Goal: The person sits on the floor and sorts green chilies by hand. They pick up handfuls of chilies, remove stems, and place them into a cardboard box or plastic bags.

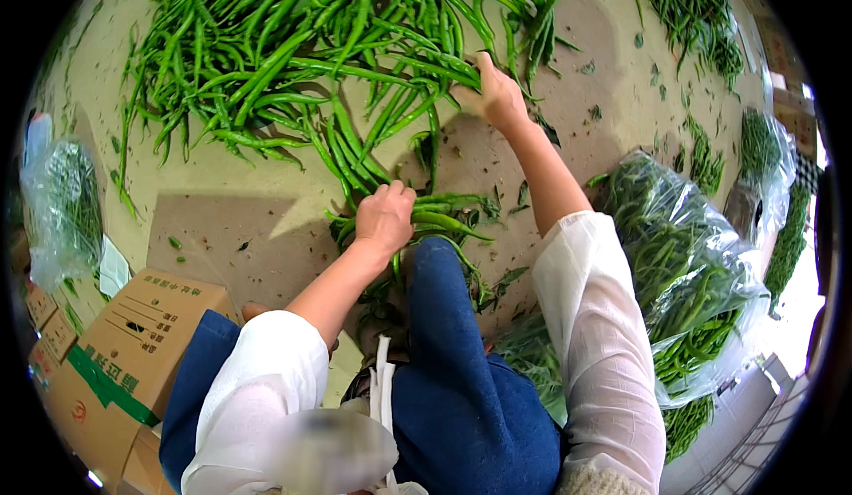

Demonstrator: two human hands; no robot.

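A broad heap of long green chili peppers (266, 62) spreads over the floor before me. My left hand (386, 219) is closed around several peppers (446, 219) just above my knee, their ends sticking out to the right; more peppers run from it up to the heap. At the heap's right edge my right hand (496, 92) touches the ends of several peppers, thumb and fingers partly hidden and slightly blurred; whether it grips them I cannot tell. Withered leaves and bits of stem (506, 282) lie on the cardboard sheet below.
At right stands a clear plastic bag of green peppers (685, 249), with another pile (692, 16) beyond. A cardboard box with green tape (133, 342) is at lower left, near a plastic bag of greens (63, 209). Flat cardboard (219, 249) covers part of the floor.
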